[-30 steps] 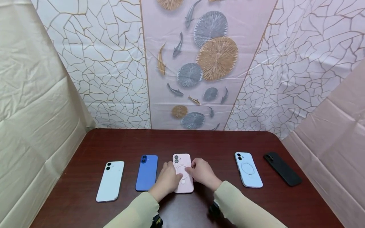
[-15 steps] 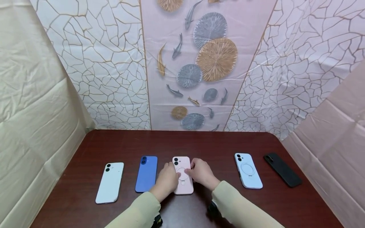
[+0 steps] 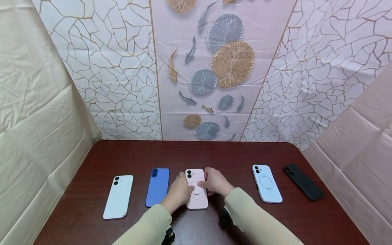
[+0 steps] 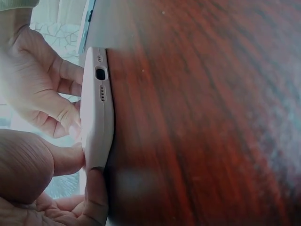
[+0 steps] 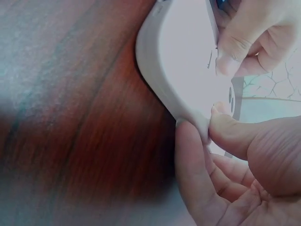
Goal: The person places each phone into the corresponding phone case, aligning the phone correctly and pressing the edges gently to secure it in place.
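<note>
In the head view a pink phone case (image 3: 197, 202), apparently on a phone, lies camera side up at the middle of the table, with a ring on its back. My left hand (image 3: 178, 191) grips its left edge, the thumb resting on the back near the ring. On the opposite edge my right hand (image 3: 218, 182) holds it the same way, thumb on the back. The left wrist view shows the case's port end (image 4: 101, 87) and my left fingers (image 4: 96, 195) curled under the edge. In the right wrist view my right index finger (image 5: 190, 155) presses under the rim.
A blue phone (image 3: 157, 187) lies close left of my left hand, with a white phone (image 3: 118, 197) farther left. To the right are a light-blue phone (image 3: 271, 194) with a ring and a black phone (image 3: 303, 182). Patterned cloth (image 3: 128, 85) hangs behind the brown table (image 3: 226, 153).
My right hand and forearm have shifted slightly up and left. Both hands keep hold of the pink case, which stays in place; the whole head view has moved a little.
</note>
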